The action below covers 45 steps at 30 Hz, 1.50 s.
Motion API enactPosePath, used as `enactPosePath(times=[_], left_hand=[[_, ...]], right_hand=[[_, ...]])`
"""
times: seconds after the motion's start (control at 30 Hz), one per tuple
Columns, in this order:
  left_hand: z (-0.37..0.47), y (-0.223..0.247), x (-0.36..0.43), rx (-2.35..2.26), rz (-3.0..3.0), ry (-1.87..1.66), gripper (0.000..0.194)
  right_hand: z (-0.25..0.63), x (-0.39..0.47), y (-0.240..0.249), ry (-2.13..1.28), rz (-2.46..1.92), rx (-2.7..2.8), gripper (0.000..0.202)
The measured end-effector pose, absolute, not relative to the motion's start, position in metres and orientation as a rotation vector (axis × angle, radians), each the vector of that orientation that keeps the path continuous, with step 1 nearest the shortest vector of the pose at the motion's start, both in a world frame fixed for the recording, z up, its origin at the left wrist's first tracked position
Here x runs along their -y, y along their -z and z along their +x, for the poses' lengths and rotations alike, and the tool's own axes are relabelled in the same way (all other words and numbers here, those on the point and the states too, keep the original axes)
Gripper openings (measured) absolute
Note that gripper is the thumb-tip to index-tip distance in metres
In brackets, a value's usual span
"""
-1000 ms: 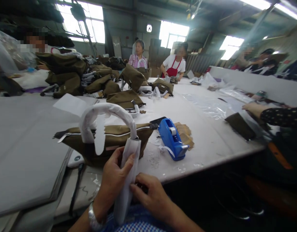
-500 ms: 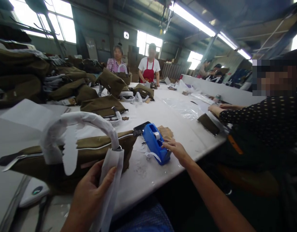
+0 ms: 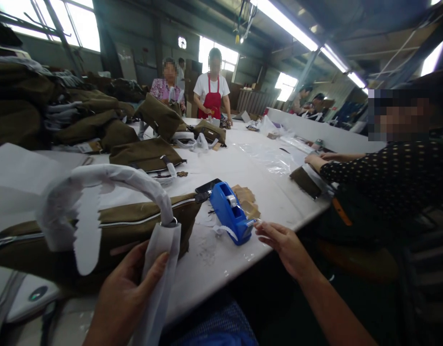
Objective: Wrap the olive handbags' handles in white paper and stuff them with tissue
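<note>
An olive handbag (image 3: 131, 216) with a silver zipper lies in front of me, its arched handle (image 3: 126, 177) wrapped in white paper. My left hand (image 3: 131, 283) is closed around the white-wrapped strap end (image 3: 162, 259) below the metal ring, thumb on top. A scalloped white strip (image 3: 87, 235) hangs from the handle. To the right of the bag stands a blue tape dispenser (image 3: 227, 206). My right hand (image 3: 284, 245) is just off its front end, thumb and finger pinched on a short strip of clear tape (image 3: 252, 222) coming from the cutter.
A black phone (image 3: 207, 186) and brown paper pieces (image 3: 248, 199) lie by the dispenser. More olive bags (image 3: 145, 156) are spread and piled at the left and back. A co-worker in a dotted sleeve (image 3: 380, 163) handles an olive piece (image 3: 306, 181) at right. Two people stand across the table (image 3: 264, 168).
My right hand has drawn back right and down from the top of the dispenser to beyond its cutter. My left hand keeps its hold on the strap end. The view has shifted slightly.
</note>
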<state>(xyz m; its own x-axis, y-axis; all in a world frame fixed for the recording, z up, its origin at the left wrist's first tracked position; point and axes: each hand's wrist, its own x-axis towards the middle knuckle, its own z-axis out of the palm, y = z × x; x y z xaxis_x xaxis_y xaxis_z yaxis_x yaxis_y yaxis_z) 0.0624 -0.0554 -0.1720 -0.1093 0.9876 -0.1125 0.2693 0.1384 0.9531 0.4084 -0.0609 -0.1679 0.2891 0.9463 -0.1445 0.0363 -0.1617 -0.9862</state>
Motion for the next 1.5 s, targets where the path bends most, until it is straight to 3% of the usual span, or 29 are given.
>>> enactPosePath(times=[0.13, 0.37, 0.57, 0.67, 0.87, 1.13, 1.37, 1.5], left_hand=[[0.065, 0.168, 0.056, -1.533, 1.206, -1.037, 0.07], [0.067, 0.167, 0.058, -1.516, 1.22, -1.075, 0.068], [0.065, 0.173, 0.059, -1.478, 1.227, -1.115, 0.065], [0.065, 0.172, 0.059, -1.458, 1.239, -1.109, 0.062], [0.067, 0.168, 0.062, -1.425, 1.287, -1.138, 0.055], [0.067, 0.174, 0.066, -1.357, 1.336, -1.175, 0.046], [0.068, 0.171, 0.069, -1.35, 1.338, -1.174, 0.042], [0.067, 0.168, 0.07, -1.354, 1.326, -1.172, 0.042]], right_hand=[[0.409, 0.067, 0.202, -1.131, -1.551, 0.959, 0.052], [0.418, 0.06, 0.248, -0.764, -1.661, 1.118, 0.054], [0.402, 0.09, 0.221, -0.454, -1.567, 1.507, 0.023], [0.382, 0.094, 0.199, -0.295, -1.378, 1.812, 0.02], [0.321, 0.082, 0.161, -0.451, -0.971, 2.017, 0.014], [0.247, 0.042, 0.139, -0.735, -0.952, 1.861, 0.03], [0.235, 0.022, 0.133, -0.758, -1.25, 1.962, 0.036], [0.245, 0.015, 0.134, -0.61, -1.383, 2.036, 0.045]])
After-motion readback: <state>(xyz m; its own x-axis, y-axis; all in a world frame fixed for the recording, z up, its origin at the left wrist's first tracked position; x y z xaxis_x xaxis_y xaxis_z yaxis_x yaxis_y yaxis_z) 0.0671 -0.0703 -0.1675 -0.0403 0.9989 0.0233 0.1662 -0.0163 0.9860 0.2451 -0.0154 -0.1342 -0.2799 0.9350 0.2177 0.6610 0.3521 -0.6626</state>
